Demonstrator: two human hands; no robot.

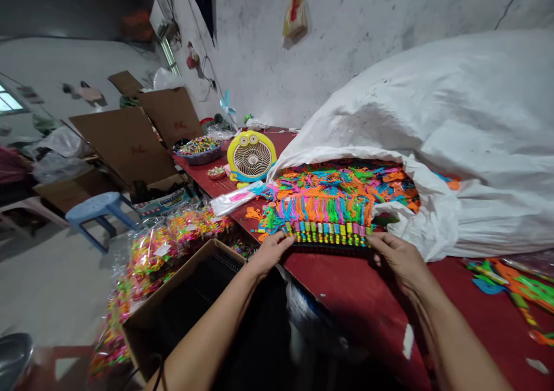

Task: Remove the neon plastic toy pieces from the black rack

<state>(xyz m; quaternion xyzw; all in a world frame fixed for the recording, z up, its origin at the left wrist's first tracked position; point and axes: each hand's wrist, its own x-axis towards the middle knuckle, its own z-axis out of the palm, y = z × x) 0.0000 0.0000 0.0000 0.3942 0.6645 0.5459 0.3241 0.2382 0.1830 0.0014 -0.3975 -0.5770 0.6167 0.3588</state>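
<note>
A long black rack (331, 249) lies on the red table, filled with a row of small colourful plastic pieces (329, 230) with yellow, purple and green ends. My left hand (272, 254) grips its left end between thumb and fingers. At the opposite end, my right hand (397, 257) has its fingers closed around the rack's corner. Just behind the rack, many loose orange, blue, pink and green plastic pieces (346, 177) spill from the mouth of a large white sack (454, 108).
A yellow fan (251, 155) stands behind a clear plastic packet (236, 199). A basin of small parts (199, 149) sits farther back. Below the table's left edge are a cardboard box (141, 327) holding black racks and bagged bright pieces (151, 249). More pieces (515, 281) lie right on the red table (346, 287).
</note>
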